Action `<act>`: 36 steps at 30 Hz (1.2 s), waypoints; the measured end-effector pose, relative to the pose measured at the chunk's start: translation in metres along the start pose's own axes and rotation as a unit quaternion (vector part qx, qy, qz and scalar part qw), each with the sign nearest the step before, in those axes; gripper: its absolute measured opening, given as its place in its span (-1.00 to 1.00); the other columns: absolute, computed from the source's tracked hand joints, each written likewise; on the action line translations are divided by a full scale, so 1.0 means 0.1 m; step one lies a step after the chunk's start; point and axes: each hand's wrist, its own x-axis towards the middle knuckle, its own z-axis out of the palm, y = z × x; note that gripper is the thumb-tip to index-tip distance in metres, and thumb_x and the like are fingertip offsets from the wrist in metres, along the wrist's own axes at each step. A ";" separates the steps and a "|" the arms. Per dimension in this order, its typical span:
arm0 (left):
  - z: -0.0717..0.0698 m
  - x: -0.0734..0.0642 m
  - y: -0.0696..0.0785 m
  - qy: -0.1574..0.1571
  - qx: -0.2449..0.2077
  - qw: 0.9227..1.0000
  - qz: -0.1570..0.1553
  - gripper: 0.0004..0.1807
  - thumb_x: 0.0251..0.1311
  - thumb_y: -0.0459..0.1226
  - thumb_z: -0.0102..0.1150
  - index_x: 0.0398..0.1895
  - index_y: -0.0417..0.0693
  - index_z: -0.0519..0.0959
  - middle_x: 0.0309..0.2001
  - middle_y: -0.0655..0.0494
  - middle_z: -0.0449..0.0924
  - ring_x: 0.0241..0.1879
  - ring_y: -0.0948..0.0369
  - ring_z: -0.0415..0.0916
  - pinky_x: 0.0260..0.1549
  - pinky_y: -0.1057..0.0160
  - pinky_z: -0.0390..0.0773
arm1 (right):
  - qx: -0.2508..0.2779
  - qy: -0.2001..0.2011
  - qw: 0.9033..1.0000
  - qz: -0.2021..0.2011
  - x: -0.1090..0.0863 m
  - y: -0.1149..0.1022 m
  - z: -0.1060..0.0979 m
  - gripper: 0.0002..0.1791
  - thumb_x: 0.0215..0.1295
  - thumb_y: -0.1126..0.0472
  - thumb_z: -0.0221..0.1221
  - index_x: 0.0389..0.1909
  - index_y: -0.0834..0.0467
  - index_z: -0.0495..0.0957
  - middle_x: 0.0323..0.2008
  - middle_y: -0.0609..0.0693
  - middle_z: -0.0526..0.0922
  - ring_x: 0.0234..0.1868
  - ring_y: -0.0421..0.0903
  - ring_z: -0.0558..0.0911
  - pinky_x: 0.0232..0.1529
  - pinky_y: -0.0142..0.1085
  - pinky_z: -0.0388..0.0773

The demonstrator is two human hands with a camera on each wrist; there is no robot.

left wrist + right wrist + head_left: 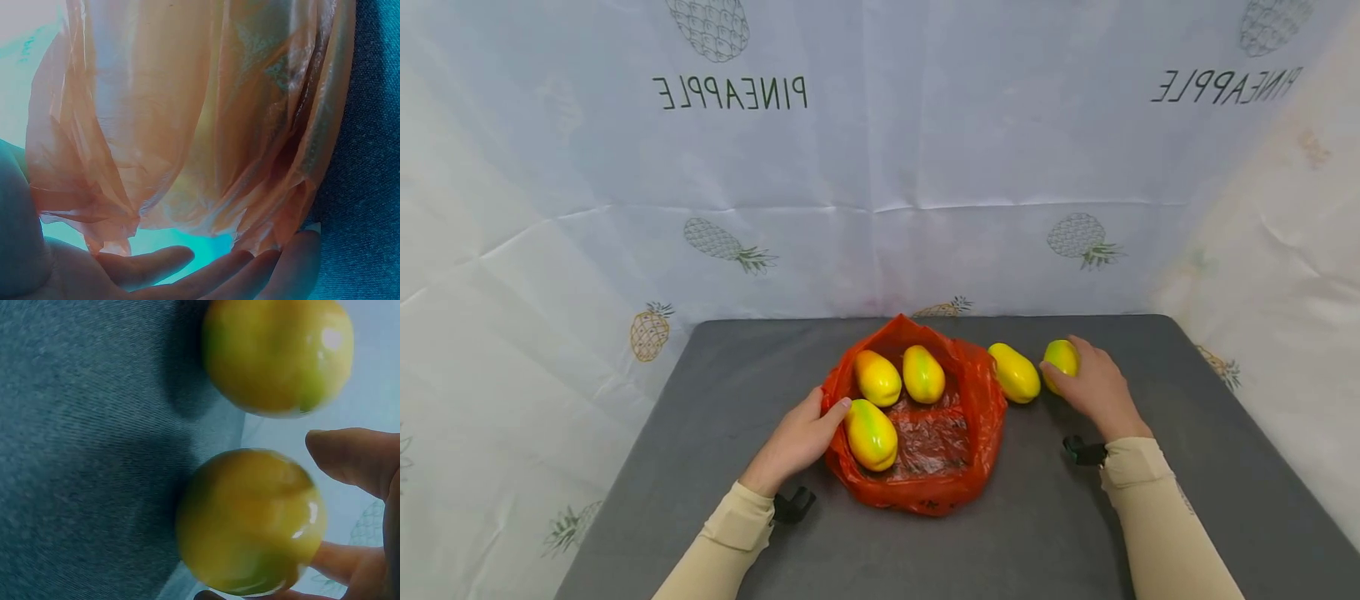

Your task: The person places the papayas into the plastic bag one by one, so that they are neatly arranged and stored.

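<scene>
We note one glossy, yellow-green oval fruit (1062, 358) resting on the dark grey bench (760, 358), well right of the open, red thin-plastic bag (987, 417). Our right hand (1099, 392) is spread about it, unclenched; in the right wrist view the thumb stands off the skin, fingers behind. A second loose, yellow oval fruit (1015, 374) sits between it and the bag; three similar yellow-orange fruits (871, 437) lie inside. Our left hand (797, 437) pinches the bag's left rim, thumb inward.

Handling estimate: the fruit looks firm and fairly light, its smooth skin likely slippery and prone to roll. We would take it across its widest girth, thumb opposing fingers, with gentle pressure. The bag appears limp, nearly weightless and easily torn; best held by a gathered fold of rim.
</scene>
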 end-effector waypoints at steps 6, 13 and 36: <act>0.01 -0.01 0.02 0.001 0.003 1.000 -0.003 -0.35 0.59 0.12 0.09 0.49 -0.11 0.40 0.28 -0.05 0.61 0.13 0.04 0.58 0.30 -0.15 0.57 | 0.004 -0.003 1.000 0.006 0.01 0.06 0.05 -0.04 0.60 -0.19 0.11 0.63 0.47 0.06 0.42 0.59 0.32 0.21 0.49 0.46 0.13 0.34 0.53; 0.01 0.01 0.01 0.001 0.003 1.000 -0.005 -0.40 0.60 0.12 0.07 0.43 -0.10 0.44 0.19 -0.06 0.62 0.07 0.04 0.56 0.20 -0.09 0.58 | 0.010 -0.003 1.000 0.015 -0.04 0.09 0.04 -0.03 0.61 -0.17 0.12 0.65 0.46 0.04 0.45 0.61 0.30 0.25 0.52 0.46 0.16 0.36 0.51; 0.00 0.02 0.00 -0.010 0.000 1.000 -0.002 -0.34 0.60 0.13 0.08 0.50 -0.11 0.38 0.26 -0.06 0.60 0.12 0.03 0.57 0.27 -0.12 0.57 | 0.003 0.025 0.999 -0.044 -0.35 -0.31 -0.27 -0.04 0.60 -0.27 0.13 0.67 0.33 0.12 0.47 0.50 0.39 0.18 0.40 0.54 0.10 0.30 0.57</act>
